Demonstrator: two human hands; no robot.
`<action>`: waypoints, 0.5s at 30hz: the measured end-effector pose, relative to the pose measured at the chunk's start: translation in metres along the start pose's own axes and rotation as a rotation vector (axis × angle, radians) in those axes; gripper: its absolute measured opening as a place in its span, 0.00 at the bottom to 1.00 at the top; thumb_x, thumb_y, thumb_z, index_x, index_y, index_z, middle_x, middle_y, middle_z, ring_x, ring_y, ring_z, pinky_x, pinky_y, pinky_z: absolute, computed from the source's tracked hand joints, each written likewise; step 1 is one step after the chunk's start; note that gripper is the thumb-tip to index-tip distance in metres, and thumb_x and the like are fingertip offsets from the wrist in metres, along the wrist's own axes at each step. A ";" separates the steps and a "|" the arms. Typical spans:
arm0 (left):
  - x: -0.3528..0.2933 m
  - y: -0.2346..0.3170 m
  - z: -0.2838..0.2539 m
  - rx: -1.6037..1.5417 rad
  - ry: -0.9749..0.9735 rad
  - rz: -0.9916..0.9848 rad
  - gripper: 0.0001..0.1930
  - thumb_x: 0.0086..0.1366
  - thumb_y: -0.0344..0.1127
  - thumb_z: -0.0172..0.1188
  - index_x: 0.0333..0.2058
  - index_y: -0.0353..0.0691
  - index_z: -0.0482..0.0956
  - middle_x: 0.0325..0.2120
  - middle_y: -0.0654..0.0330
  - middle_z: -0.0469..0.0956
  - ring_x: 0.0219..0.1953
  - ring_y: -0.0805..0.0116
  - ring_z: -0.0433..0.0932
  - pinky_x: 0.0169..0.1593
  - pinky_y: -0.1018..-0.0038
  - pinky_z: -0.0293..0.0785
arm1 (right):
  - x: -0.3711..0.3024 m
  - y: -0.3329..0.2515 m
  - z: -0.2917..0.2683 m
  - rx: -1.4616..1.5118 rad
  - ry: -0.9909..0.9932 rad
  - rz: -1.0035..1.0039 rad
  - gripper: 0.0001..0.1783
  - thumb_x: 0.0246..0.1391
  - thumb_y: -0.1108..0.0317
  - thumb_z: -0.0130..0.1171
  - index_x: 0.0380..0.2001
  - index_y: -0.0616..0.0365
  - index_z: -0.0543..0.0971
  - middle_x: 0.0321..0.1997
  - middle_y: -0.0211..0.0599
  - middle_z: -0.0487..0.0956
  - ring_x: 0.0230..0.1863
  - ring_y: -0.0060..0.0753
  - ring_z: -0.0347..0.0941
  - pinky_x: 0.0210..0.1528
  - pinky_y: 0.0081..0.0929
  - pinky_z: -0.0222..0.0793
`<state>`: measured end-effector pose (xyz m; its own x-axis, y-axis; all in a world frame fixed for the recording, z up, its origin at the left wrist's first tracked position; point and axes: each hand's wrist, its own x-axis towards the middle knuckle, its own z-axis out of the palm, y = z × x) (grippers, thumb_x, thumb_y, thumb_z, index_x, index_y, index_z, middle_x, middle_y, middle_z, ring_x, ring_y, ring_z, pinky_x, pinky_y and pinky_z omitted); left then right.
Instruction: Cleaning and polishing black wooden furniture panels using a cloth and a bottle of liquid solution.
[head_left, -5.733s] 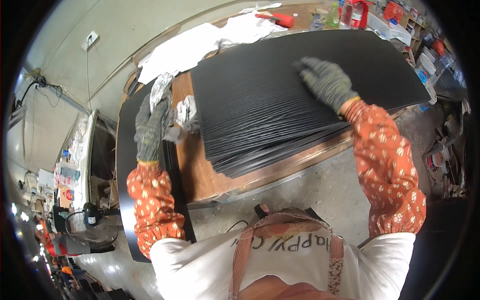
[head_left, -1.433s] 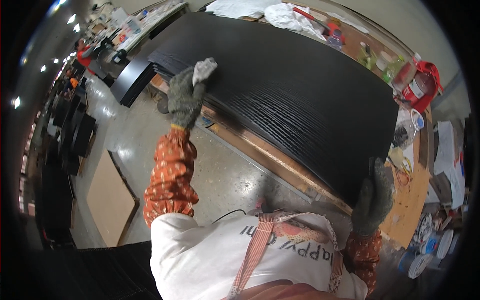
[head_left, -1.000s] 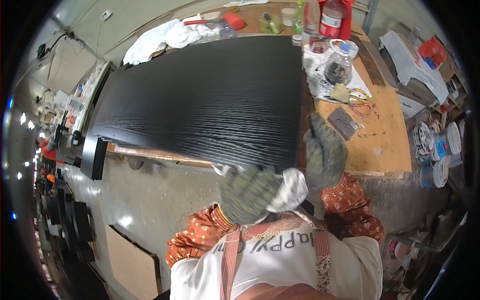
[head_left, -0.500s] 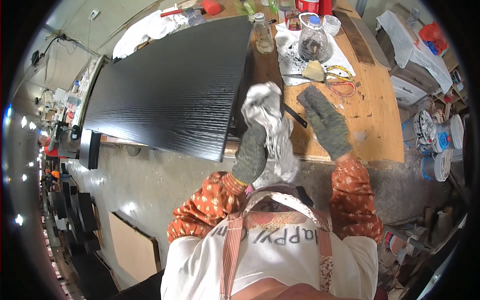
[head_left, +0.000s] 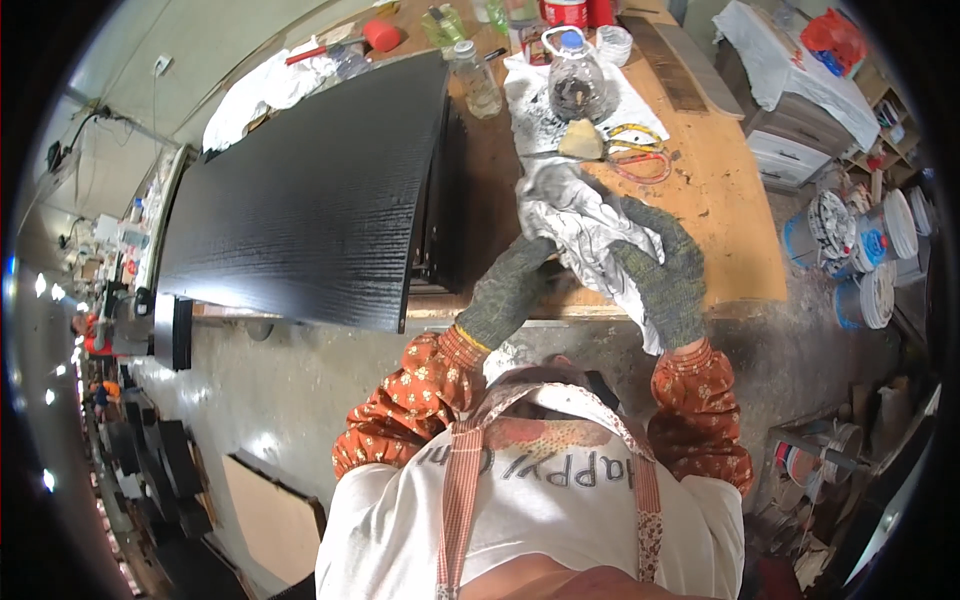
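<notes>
A crumpled white cloth, smudged with grey, is bunched between my two gloved hands over the front of the wooden bench. My left hand, in a dark grey-green knit glove, is closed on the cloth's left edge. From the other side my right hand, gloved alike, has its fingers folded over the cloth, and a loose end hangs toward the bench edge. To the left lies a large black wood-grain panel, apart from both hands. Whether anything is inside the cloth's folds is hidden.
Beyond the hands, a stained white sheet carries a plastic jug with dark contents, a yellowish sponge-like block and scissors. A glass bottle and a red-headed mallet are farther back. Buckets stand right.
My right hand has come off the bench top and closed on the cloth. My left hand has brought the cloth rightward, away from the black panel. The view has shifted slightly right.
</notes>
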<state>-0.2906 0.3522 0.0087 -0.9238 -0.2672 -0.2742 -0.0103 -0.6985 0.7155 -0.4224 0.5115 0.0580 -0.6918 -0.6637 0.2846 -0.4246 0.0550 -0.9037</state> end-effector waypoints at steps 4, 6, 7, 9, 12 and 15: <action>0.001 0.004 0.007 -0.170 -0.167 0.084 0.29 0.62 0.44 0.57 0.59 0.42 0.61 0.53 0.58 0.67 0.55 0.60 0.67 0.57 0.61 0.66 | 0.000 -0.022 0.009 0.234 -0.014 0.120 0.25 0.44 0.73 0.63 0.49 0.61 0.73 0.49 0.41 0.76 0.51 0.33 0.72 0.55 0.28 0.65; -0.004 0.012 0.015 -0.186 -0.130 0.110 0.29 0.61 0.41 0.58 0.59 0.41 0.60 0.53 0.57 0.67 0.55 0.59 0.68 0.57 0.61 0.66 | 0.005 -0.030 0.012 -0.049 -0.090 -0.054 0.25 0.43 0.73 0.64 0.48 0.62 0.73 0.48 0.40 0.76 0.51 0.34 0.72 0.55 0.29 0.64; -0.006 0.019 0.021 -0.135 -0.125 0.088 0.27 0.61 0.35 0.57 0.58 0.39 0.61 0.50 0.58 0.69 0.53 0.63 0.69 0.56 0.65 0.67 | 0.005 -0.034 0.017 0.011 -0.128 -0.042 0.26 0.42 0.73 0.65 0.48 0.60 0.73 0.47 0.39 0.76 0.52 0.34 0.71 0.55 0.30 0.64; -0.008 0.022 0.014 -0.080 -0.081 0.051 0.28 0.56 0.24 0.55 0.57 0.35 0.62 0.49 0.58 0.71 0.50 0.66 0.71 0.55 0.71 0.67 | 0.003 -0.035 0.023 -0.004 -0.127 -0.046 0.25 0.42 0.73 0.66 0.47 0.60 0.74 0.47 0.39 0.77 0.52 0.34 0.71 0.55 0.30 0.64; -0.005 0.021 0.003 -0.061 -0.078 0.210 0.29 0.54 0.22 0.54 0.56 0.34 0.63 0.49 0.57 0.71 0.49 0.66 0.72 0.55 0.71 0.69 | 0.016 -0.038 0.025 0.064 -0.048 -0.036 0.16 0.45 0.71 0.64 0.39 0.61 0.77 0.41 0.39 0.80 0.49 0.34 0.73 0.55 0.28 0.64; -0.010 0.017 -0.009 0.058 0.010 0.236 0.29 0.50 0.21 0.54 0.54 0.34 0.66 0.45 0.56 0.74 0.48 0.65 0.73 0.52 0.70 0.71 | 0.026 -0.020 0.016 0.058 0.019 0.116 0.14 0.46 0.71 0.64 0.39 0.59 0.78 0.42 0.40 0.79 0.49 0.33 0.72 0.54 0.27 0.65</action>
<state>-0.2786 0.3371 0.0181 -0.8994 -0.4252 -0.1017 0.1827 -0.5768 0.7962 -0.4224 0.4817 0.0782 -0.7451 -0.6413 0.1829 -0.3075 0.0870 -0.9476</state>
